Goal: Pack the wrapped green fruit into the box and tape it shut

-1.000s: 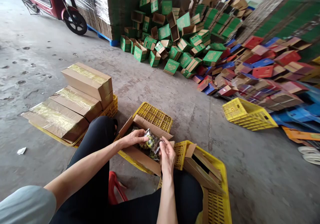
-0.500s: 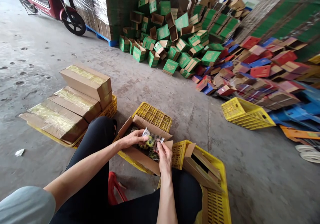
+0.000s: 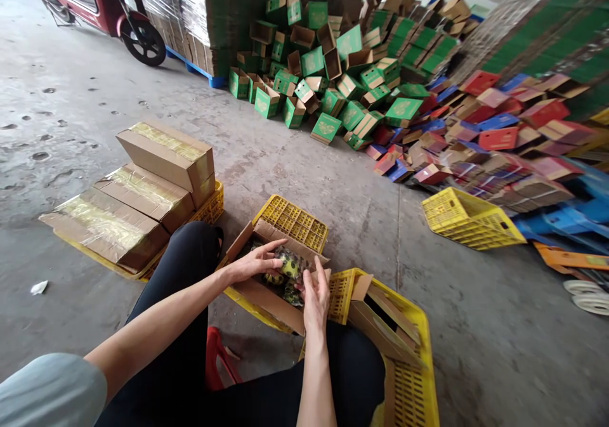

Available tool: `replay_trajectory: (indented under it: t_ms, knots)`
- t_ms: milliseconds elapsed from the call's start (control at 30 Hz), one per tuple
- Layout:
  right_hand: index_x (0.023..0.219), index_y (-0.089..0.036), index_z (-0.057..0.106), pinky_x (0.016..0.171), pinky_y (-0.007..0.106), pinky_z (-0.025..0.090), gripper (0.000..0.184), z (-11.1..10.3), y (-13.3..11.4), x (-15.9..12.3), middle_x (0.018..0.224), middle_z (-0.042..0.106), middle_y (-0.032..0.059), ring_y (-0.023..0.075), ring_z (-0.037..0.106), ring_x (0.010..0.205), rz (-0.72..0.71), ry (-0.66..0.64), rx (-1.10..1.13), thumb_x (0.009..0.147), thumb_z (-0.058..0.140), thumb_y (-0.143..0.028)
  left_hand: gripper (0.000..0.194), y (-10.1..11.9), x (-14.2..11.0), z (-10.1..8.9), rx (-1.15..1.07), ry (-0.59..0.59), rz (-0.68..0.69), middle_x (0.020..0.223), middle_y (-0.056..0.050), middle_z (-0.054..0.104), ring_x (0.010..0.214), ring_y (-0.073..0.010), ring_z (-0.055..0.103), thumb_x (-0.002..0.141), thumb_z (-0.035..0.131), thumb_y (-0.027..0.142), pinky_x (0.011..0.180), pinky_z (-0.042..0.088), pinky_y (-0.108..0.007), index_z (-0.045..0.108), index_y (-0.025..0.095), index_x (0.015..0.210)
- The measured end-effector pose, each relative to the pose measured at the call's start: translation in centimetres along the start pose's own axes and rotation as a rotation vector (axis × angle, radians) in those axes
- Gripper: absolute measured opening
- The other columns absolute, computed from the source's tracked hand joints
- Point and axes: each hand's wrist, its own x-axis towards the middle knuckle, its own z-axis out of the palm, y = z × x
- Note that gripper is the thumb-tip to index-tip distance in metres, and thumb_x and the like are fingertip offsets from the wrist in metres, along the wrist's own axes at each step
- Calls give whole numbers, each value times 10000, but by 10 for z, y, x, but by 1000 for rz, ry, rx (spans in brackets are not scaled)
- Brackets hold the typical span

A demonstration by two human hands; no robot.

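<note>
In the head view, a clear plastic packet (image 3: 288, 264) of round yellow-green and dark pieces, perhaps fruit, lies on similar packets inside an open cardboard box (image 3: 271, 304). My left hand (image 3: 257, 264) is at the packet's left side, its index finger stretched out and its thumb beside the plastic. On the right, my right hand (image 3: 316, 298) has its fingers spread upward, close to the packet's right edge. Neither hand grips it; whether the fingertips still touch the plastic I cannot tell. The box rests on an upturned yellow crate (image 3: 295, 223) between my knees.
Taped cartons (image 3: 143, 189) sit on a yellow crate to the left. At my right knee, another yellow crate (image 3: 419, 376) holds an open carton (image 3: 380, 322). Beyond are a yellow basket (image 3: 471, 219), heaped green boxes (image 3: 326, 127), red and blue boxes (image 3: 497, 137) and a red scooter (image 3: 102, 8).
Both hands have loosened from the packet and their fingers have spread. The packet, held up between the fingers before, now lies lower, on the contents of the box.
</note>
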Motion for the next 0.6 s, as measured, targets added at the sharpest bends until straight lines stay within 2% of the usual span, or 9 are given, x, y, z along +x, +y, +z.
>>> replay_trajectory:
  t_ms: [67,133,233,300,400,533,600]
  knots:
    - [1505,-294,578,751,417,645,717,0,-1,0,1370,711,109,313,769,986,-16,-34,-9,866,690,-599,823,-1,2,-1,-8,32,-13,1210,-137,712,960,-218,741,829,862,471,962,556,-405,516,216,1531]
    - [1447,-258,638,807,414,640,684,1,-1,0,1353,719,112,314,758,1025,-23,-85,-9,856,714,-594,755,-2,4,-2,-15,68,-15,1221,-152,713,945,-213,751,834,851,503,968,559,-408,581,182,1461]
    - [1380,-217,690,819,385,623,655,0,0,1,1158,787,106,279,752,931,-60,-115,-68,835,752,-574,769,-3,4,-3,-30,79,-6,1246,-157,711,976,-216,746,801,888,466,985,552,-406,590,176,1449]
    - [1310,-205,735,778,368,607,599,-1,0,2,1027,803,93,254,733,828,-93,-83,-136,844,735,-581,846,-4,4,-2,-15,55,-4,1250,-151,715,1014,-226,735,741,942,388,992,539,-395,572,180,1473]
    - [1147,-200,802,790,368,587,511,-3,-1,2,1012,801,101,255,717,831,-146,-3,-215,848,706,-603,878,-5,4,-2,33,24,-13,1184,-133,744,1009,-234,733,698,968,351,957,539,-374,578,177,1466]
    - [989,-213,830,860,370,572,452,-4,-5,0,999,785,105,264,699,897,-223,87,-278,820,723,-619,641,-1,2,-2,131,7,-72,1043,-140,778,897,-235,756,755,894,534,862,570,-363,715,123,1213]
    - [935,-221,831,860,366,571,441,-3,-8,-1,992,770,105,258,688,897,-242,121,-287,800,738,-631,639,2,1,-1,187,9,-107,998,-148,789,876,-240,765,771,845,624,820,574,-346,729,114,1137]
